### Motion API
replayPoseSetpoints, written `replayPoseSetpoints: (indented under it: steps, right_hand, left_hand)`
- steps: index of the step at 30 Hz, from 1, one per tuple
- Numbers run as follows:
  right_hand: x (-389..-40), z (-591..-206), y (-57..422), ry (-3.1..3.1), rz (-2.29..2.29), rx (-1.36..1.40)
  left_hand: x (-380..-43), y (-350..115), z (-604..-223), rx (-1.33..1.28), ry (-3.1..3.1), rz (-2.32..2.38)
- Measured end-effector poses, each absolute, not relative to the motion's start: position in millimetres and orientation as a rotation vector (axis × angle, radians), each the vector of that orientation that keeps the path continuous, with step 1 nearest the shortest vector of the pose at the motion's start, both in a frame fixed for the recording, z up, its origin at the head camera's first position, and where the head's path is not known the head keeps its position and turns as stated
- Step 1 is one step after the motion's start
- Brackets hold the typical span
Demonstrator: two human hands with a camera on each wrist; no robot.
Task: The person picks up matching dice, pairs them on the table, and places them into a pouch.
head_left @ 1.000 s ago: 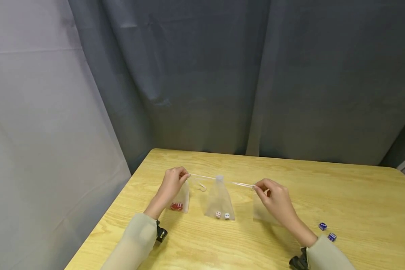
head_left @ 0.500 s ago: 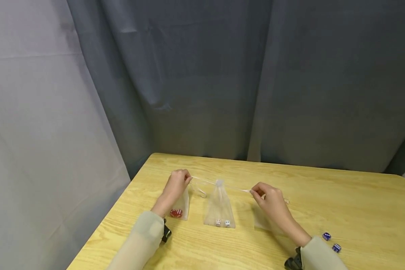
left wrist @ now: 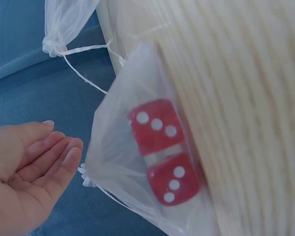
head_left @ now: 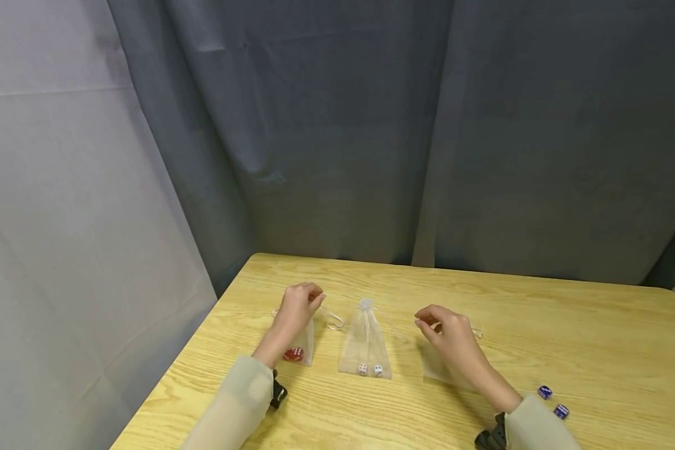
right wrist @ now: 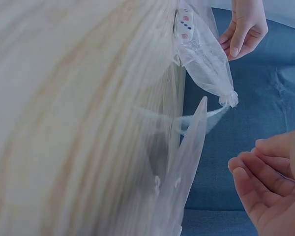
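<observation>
A white sheer drawstring pouch stands in the middle of the head view, its neck gathered, with two white dice at its bottom. My left hand hovers to its left, above another sheer pouch holding red dice. The fingers are bent softly and hold nothing. To the right, my right hand is also free of the cord, its fingers loosely curved. Beneath it lies a third sheer pouch, partly hidden by hand and forearm. White drawcords trail loose on both sides of the middle pouch.
Two blue dice lie on the wooden table to the right of my right forearm. Dark grey curtains hang behind the table's far edge, and a paler curtain hangs at the left.
Both hands have let go of the middle pouch's drawcords, which were stretched taut between them. The cords have dropped slack; the hands have hardly moved in the last half second.
</observation>
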State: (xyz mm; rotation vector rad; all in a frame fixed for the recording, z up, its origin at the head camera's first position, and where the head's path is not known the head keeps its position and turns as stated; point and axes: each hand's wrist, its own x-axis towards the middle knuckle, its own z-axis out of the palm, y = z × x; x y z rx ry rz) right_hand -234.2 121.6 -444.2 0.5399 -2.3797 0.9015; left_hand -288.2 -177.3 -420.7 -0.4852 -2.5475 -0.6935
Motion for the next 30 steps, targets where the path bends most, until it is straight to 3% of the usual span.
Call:
replayPoseSetpoints:
  steps: [13, 30]
  right_hand:
    - [-226, -446, 132, -2.402, 0.914, 0.526]
    - [-200, -443, 210, -2.454, 0.844, 0.330]
  left_hand:
    - [-275, -156, -430, -0.568, -2.475, -1.039]
    - [-276, -101, -422, -0.862, -2.541, -1.162]
